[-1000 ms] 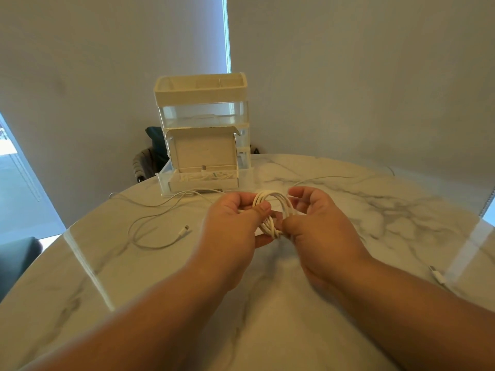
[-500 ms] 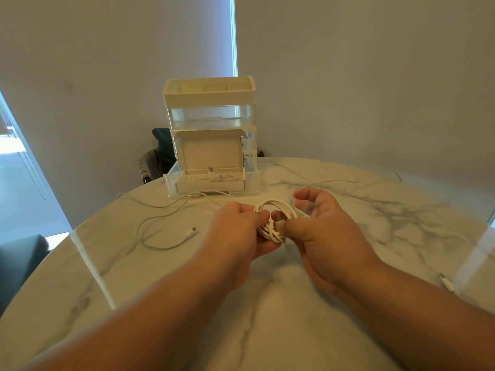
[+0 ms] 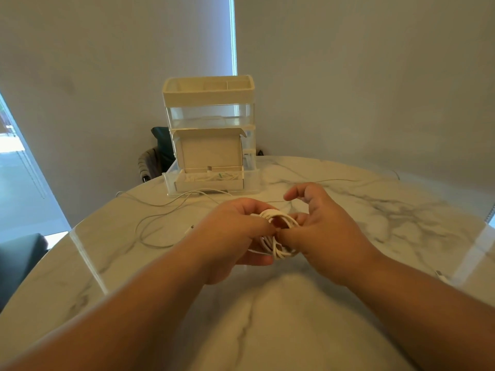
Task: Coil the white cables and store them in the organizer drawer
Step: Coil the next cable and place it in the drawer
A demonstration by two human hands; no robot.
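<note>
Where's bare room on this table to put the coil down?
Bare marble table lies near, between both forearms, and right of the right hand holding the coiled cable. Crowded: the loose cable between the left hand and organizer.

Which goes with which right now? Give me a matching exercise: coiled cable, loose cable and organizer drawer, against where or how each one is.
Things:
1. coiled cable
2. loose cable
3. organizer drawer

States:
A. pulled open
B. held between the left hand and the right hand
C. lying on the table, left of the hands

Pairs: 1-B, 2-C, 3-A
</note>
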